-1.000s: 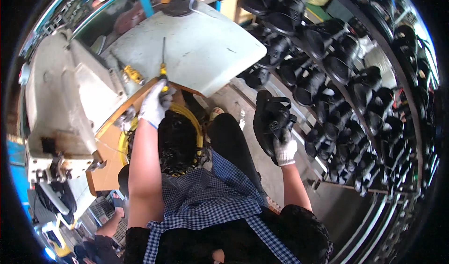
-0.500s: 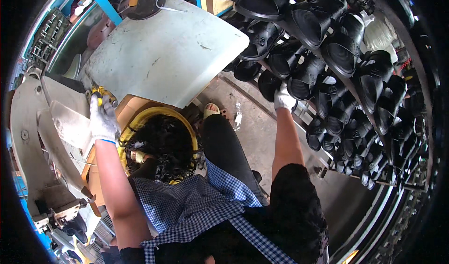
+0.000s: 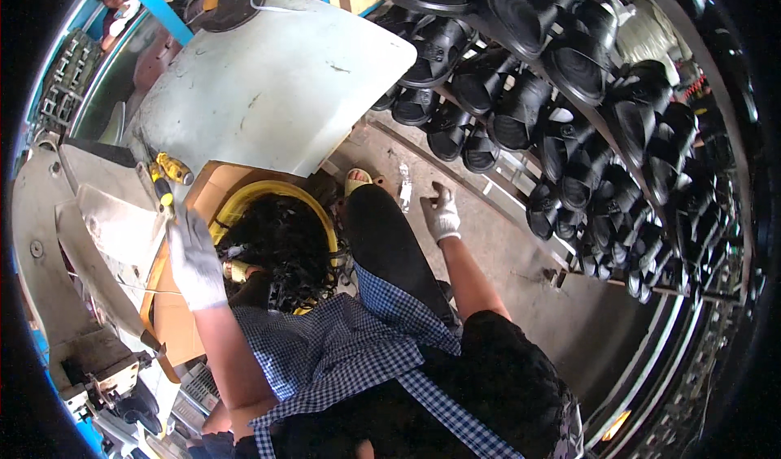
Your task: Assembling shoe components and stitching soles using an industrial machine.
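Note:
My left hand, in a white glove, is open, fingers stretched out, at the edge of a pale metal machine. Just beyond its fingertips lies a yellow-and-black handled tool; whether they touch I cannot tell. A second yellow-handled tool rests beside it. My right hand, also gloved, hangs above the floor, empty with fingers apart. Nearest to it on the rack are two black sandals, one to the left of the other.
A rack bar carries rows of black sandals on my right. Before me stands a pale tabletop. Beneath it sits a yellow basket of black scraps, next to a cardboard box. The machine fills the left side.
My right hand has left the rack, where it held a black sandal, and moved left toward me. My left hand has drawn back from the yellow-and-black tool.

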A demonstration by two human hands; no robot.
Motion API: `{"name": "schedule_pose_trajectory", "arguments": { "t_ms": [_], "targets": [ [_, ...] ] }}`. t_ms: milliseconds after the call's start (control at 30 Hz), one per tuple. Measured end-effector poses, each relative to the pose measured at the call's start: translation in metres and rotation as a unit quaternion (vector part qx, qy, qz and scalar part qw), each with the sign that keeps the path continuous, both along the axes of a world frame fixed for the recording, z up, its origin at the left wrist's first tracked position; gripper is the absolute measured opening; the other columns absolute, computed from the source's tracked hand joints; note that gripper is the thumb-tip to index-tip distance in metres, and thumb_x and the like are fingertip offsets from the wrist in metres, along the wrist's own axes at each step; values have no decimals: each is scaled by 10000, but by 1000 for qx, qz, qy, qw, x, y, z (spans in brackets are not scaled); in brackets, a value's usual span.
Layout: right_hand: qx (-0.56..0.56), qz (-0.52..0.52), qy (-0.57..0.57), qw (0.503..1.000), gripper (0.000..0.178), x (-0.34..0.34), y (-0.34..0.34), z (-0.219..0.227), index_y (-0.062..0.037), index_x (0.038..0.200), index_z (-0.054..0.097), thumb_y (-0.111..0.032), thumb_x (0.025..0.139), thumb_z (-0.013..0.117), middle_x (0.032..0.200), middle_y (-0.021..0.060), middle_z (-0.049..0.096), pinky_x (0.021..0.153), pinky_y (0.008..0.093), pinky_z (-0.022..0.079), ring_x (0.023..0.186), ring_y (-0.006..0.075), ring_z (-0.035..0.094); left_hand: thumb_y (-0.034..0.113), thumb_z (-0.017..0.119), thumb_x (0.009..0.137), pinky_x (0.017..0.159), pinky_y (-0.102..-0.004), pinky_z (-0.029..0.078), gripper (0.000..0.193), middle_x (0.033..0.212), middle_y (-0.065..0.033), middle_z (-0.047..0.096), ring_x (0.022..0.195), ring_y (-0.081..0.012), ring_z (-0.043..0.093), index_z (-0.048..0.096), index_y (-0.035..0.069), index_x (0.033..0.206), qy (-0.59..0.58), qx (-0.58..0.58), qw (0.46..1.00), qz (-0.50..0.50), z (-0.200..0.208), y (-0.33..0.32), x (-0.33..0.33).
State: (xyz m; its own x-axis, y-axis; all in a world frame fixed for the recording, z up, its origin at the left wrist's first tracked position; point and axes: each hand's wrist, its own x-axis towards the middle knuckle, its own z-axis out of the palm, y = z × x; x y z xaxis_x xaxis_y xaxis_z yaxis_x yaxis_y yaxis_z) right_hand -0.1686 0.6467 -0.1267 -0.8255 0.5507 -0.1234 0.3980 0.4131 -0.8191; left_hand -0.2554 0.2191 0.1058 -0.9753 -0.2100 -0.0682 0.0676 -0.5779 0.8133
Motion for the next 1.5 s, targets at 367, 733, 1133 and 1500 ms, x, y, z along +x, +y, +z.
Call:
{"name": "schedule_pose_trajectory", "arguments": {
  "t_ms": [367, 733, 1133, 1500],
  "targets": [
    [110, 190, 378, 899, 245, 10, -117, 176, -16, 1053, 603, -2, 810, 633, 1002, 178, 629, 789, 372, 528, 884, 338, 634, 246, 562, 968, 960, -353, 479, 478, 1312, -197, 532, 1168, -263, 542, 454, -5, 1360, -97, -516, 742, 417, 12, -139, 256],
    [-25, 440, 332, 834, 126, 37, -230, 188, -84, 943, 624, -84, 822, 656, 929, 98, 657, 683, 374, 552, 800, 295, 663, 201, 683, 827, 1069, -484, 365, 676, 1423, -180, 423, 1287, -360, 427, 393, 61, 1422, -126, -871, 305, 365, 9, -455, 362],
    [-37, 455, 270, 848, 158, 51, -227, 192, -41, 979, 653, 11, 830, 653, 973, 132, 653, 700, 319, 539, 835, 239, 666, 196, 642, 737, 1080, -401, 363, 457, 1314, -79, 575, 1233, -282, 506, 650, 173, 1193, -264, -881, 276, 280, -25, -502, 351],
    [-28, 511, 296, 807, 151, 49, -256, 174, -40, 943, 642, 32, 812, 659, 937, 117, 671, 698, 313, 533, 792, 244, 665, 64, 629, 785, 935, -433, 454, 389, 1126, -160, 595, 1061, -343, 578, 545, 50, 1164, -37, -848, 374, 374, 53, -374, 283]
  ]
}}
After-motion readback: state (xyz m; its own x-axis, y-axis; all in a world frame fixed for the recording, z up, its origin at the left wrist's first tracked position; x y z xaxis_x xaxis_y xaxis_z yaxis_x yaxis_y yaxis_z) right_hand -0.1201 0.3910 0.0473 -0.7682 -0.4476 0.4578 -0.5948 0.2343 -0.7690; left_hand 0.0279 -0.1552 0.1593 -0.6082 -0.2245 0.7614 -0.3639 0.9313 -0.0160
